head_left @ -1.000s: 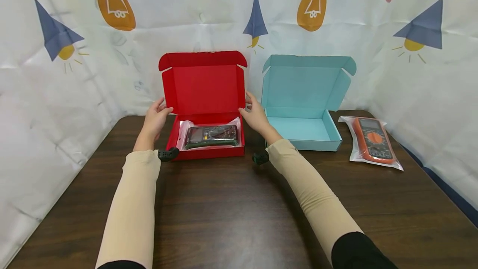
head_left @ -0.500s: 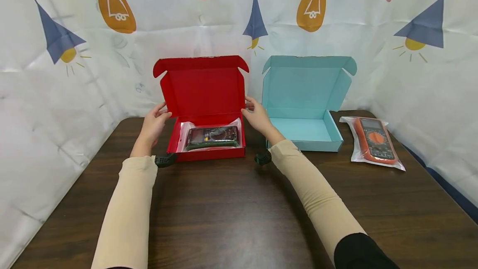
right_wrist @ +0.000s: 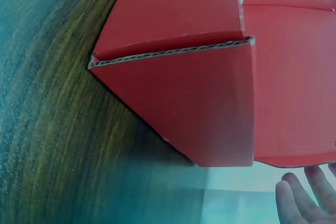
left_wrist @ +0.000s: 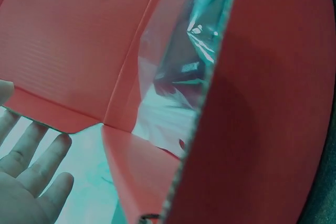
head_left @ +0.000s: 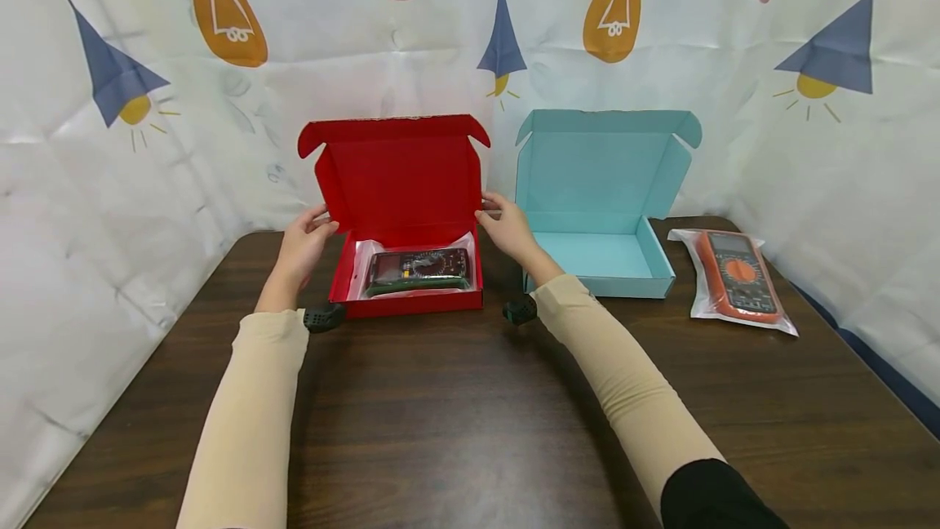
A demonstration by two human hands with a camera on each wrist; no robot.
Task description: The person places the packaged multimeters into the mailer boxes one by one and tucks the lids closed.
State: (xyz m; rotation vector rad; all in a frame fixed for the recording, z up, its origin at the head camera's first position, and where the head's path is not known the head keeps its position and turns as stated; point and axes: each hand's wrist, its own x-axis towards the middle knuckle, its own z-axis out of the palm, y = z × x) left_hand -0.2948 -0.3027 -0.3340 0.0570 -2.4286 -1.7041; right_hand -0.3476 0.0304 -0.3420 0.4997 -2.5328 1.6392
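A red cardboard box (head_left: 411,301) stands on the table with its lid (head_left: 404,170) raised and leaning a little forward. Inside it lies a black-and-green multimeter (head_left: 419,269) in a clear plastic bag (left_wrist: 165,111). My left hand (head_left: 299,247) holds the lid's left side edge; in the left wrist view its thumb (left_wrist: 5,92) is over the side flap and the other fingers are beyond it. At the opposite edge my right hand (head_left: 510,231) holds the lid low down, its fingertips (right_wrist: 312,171) right at the flap.
To the right stands a light blue box (head_left: 595,255) with its lid up. Beyond it, an orange multimeter (head_left: 738,274) in a clear bag lies on the dark wooden table (head_left: 455,415). A patterned white cloth (head_left: 396,47) hangs behind the table.
The red lid has tipped forward, its top edge now lower and nearer. Both hands have shifted slightly down with it. The multimeters and the blue box stay put.
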